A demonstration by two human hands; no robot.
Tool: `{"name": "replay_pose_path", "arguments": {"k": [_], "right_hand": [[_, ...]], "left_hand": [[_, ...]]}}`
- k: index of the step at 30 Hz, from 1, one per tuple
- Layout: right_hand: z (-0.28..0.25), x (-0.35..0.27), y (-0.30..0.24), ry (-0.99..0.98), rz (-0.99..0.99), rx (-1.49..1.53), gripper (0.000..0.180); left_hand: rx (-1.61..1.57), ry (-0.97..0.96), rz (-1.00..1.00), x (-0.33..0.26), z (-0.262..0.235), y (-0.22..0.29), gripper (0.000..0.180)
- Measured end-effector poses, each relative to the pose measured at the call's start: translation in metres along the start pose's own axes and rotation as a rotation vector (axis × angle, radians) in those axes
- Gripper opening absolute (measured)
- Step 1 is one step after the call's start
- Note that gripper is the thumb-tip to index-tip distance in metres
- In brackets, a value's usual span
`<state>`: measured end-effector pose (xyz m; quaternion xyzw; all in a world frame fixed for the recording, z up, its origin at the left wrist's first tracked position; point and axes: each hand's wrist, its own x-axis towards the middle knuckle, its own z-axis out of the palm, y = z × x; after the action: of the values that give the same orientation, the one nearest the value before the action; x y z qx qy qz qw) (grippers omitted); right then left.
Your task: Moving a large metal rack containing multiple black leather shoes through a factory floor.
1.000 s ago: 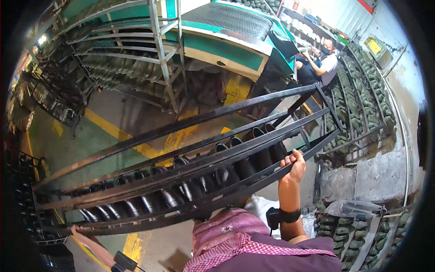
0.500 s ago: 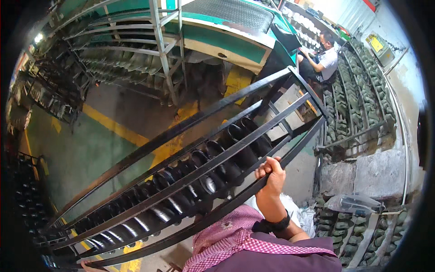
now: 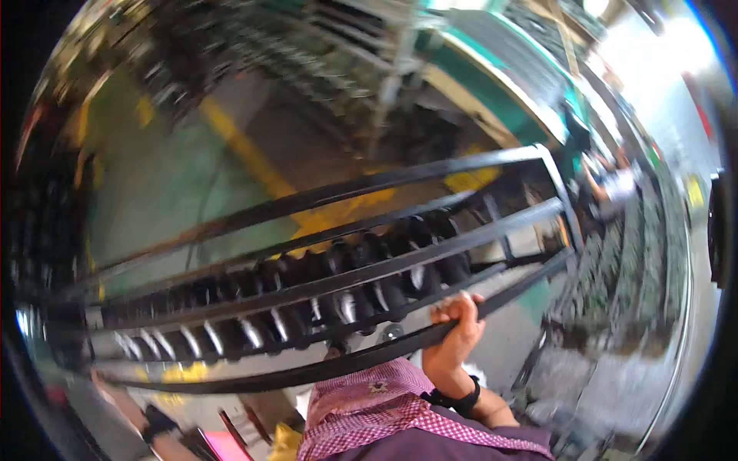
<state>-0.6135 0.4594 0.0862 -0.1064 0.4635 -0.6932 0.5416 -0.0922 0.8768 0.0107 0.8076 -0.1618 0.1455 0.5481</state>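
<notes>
A long black metal rack slants across the view in front of me, its right end higher and farther off. Rows of shiny black rounded pieces, shaped like footwear, sit between its bars. My right hand is closed round the lowest, nearest bar, right of the middle, with a dark band at the wrist. At the rack's lower left end my left hand grips the same bar; it is smeared by motion and its fingers show only in part.
A green machine with a dark top stands at the far right. Beside it a person in a light shirt sits by racks of grey-green pieces. Blurred shelving is at the back. Yellow lines cross the green floor.
My view has swung left, so the machine and person appear farther right. The rack lies flatter across the view, its left end higher. More of my left forearm shows. Both hands stay on the rack.
</notes>
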Motion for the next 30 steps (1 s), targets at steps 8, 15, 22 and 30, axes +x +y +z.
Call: {"name": "replay_pose_path", "arguments": {"k": [8,15,22,30], "right_hand": [[0.006,-0.048,0.009,-0.337,-0.027,-0.234,0.009],[0.005,-0.083,0.025,-0.454,0.012,-0.496,0.026],[0.022,-0.12,0.021,-0.613,0.118,-0.471,0.026],[0.053,-0.159,0.074,-0.658,0.154,-0.487,0.036]], "left_hand": [[-0.581,0.287,-0.472,0.047,-0.055,-0.003,0.024],[-0.696,0.626,-0.326,-0.029,-0.036,-0.006,0.03],[-0.187,0.424,-0.974,-0.307,-0.034,-0.062,0.017],[-0.203,0.591,-1.584,-0.55,-0.072,-0.001,0.029]]}}
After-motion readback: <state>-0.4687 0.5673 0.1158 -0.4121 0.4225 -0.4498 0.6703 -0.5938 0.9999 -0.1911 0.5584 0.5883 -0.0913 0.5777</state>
